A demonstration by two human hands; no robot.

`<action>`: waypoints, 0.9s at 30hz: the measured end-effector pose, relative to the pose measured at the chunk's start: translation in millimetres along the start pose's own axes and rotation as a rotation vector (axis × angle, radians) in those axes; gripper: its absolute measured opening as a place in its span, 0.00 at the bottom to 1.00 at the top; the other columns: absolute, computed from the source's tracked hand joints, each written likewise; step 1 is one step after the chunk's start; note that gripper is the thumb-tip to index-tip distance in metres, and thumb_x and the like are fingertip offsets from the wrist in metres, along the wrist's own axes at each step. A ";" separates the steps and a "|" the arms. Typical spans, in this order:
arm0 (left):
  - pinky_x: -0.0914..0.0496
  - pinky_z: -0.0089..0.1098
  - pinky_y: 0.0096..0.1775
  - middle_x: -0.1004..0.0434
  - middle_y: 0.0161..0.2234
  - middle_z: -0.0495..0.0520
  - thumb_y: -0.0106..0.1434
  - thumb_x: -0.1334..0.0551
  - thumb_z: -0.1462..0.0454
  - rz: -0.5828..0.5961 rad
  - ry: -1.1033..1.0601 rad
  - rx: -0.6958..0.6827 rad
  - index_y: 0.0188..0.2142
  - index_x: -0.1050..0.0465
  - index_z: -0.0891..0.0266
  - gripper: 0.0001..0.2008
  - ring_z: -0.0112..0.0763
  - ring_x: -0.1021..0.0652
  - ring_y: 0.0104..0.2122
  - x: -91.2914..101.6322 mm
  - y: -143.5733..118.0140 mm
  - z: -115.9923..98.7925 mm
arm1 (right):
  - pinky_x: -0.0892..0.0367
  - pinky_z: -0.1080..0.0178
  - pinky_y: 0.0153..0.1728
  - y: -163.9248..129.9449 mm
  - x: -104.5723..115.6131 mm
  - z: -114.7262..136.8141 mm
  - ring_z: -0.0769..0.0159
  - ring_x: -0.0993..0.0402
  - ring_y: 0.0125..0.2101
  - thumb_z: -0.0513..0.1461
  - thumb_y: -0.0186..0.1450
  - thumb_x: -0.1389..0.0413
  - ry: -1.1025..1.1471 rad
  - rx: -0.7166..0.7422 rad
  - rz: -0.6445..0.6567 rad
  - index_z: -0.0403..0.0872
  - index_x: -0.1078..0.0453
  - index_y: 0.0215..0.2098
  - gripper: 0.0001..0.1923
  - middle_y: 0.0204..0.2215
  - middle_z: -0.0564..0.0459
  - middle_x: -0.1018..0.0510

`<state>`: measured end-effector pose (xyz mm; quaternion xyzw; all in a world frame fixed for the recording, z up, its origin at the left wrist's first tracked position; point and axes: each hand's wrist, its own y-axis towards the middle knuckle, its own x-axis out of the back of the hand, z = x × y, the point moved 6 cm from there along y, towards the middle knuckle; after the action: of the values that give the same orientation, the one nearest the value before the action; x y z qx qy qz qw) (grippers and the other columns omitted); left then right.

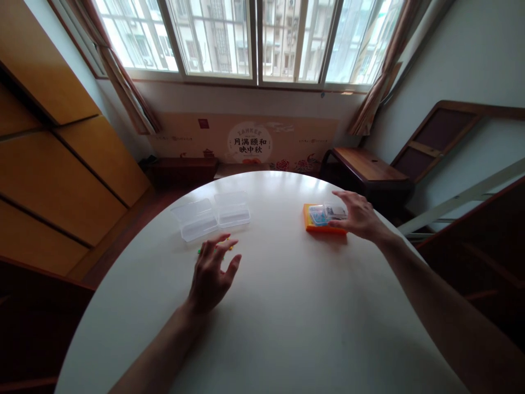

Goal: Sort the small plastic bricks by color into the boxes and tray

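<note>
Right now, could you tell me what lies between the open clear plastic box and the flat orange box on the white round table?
Only bare white table separates the clear box from the orange box, in the head view.

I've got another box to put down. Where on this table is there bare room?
Bare: the table's near half, and the strip between clear case and orange box. Crowded: by the left hand, over small bits, and the right hand on the box.

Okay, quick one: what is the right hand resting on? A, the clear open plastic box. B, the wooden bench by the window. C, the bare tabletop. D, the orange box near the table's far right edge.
D: the right hand lies over the orange box, while the clear plastic box sits apart, nearer the left hand.
</note>
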<state>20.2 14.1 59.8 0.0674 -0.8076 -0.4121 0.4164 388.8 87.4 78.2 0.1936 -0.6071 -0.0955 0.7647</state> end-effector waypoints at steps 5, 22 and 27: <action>0.29 0.47 0.49 0.30 0.48 0.57 0.62 0.40 0.65 0.015 -0.004 -0.015 0.46 0.31 0.57 0.12 0.41 0.26 0.47 -2.3 0.0 -3.5 | 0.34 0.50 0.49 -10.4 -5.4 -6.2 0.51 0.30 0.48 0.43 0.59 0.41 0.156 0.035 0.025 0.47 0.34 0.55 0.26 0.47 0.41 0.27; 0.26 0.37 0.45 0.30 0.50 0.61 0.65 0.43 0.63 0.338 -0.133 -0.195 0.58 0.39 0.60 0.22 0.39 0.24 0.46 -23.3 -10.2 -22.2 | 0.32 0.67 0.30 -63.9 -98.3 187.0 0.70 0.28 0.29 0.36 0.46 0.31 1.654 -0.192 0.625 0.47 0.37 0.52 0.37 0.34 0.56 0.25; 0.25 0.35 0.42 0.28 0.48 0.62 0.65 0.44 0.65 0.262 -0.086 -0.225 0.56 0.36 0.63 0.19 0.38 0.23 0.44 -16.2 -6.7 -26.3 | 0.29 0.64 0.35 -71.1 -97.5 194.7 0.68 0.26 0.32 0.32 0.42 0.30 1.845 -0.390 0.591 0.44 0.33 0.48 0.35 0.34 0.54 0.23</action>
<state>48.2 1.0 53.1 -0.1033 -0.7754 -0.4446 0.4363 183.2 25.0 -1.5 -0.0966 0.2293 0.1894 0.9499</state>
